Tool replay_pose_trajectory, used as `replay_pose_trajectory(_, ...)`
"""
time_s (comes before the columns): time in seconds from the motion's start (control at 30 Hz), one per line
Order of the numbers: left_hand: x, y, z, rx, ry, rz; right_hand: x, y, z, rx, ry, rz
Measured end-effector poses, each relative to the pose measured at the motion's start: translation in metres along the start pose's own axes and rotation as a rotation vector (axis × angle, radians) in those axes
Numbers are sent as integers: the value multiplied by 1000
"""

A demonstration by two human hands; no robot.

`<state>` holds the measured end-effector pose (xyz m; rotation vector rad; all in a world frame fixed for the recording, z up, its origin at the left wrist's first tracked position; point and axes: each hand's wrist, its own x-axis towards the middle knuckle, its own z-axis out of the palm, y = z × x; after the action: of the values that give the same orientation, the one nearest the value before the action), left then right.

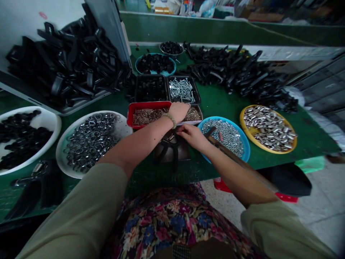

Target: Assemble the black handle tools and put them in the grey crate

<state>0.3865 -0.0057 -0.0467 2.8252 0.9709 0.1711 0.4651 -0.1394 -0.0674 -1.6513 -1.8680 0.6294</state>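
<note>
My left hand [179, 110] reaches forward over the edge between the red tray of thin pins [147, 114] and a tray of small brassy parts [193, 114], fingers curled down into the parts; what they pinch is hidden. My right hand [192, 136] rests on a black plastic assembly [171, 150] at the table's front edge, fingers closed on its top where a small metal piece shows. A bead bracelet circles my left wrist.
White bowls hold metal rings [90, 138] and black caps [21, 138]. A blue bowl of nuts [229, 135], a yellow dish of metal sleeves [269, 127], a tray of screws [182, 90] and heaps of black handles [67, 64] crowd the green table [309, 140].
</note>
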Motion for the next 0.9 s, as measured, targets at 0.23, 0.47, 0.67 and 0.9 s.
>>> replay_pose_trajectory(0.23,0,4,-2,9,-38,12,7,3,16,-240,-67,-86)
replay_pose_trajectory(0.47,1,8,2,0,-34,7,4,-3,19,-408,-95,-106)
replay_pose_trajectory(0.67,3,9,1,-99,28,4,-5,-8,26,-672,-128,-205)
replay_pose_trajectory(0.9,1,1,-2,-274,102,9,-10,-1,16,-259,-60,-142)
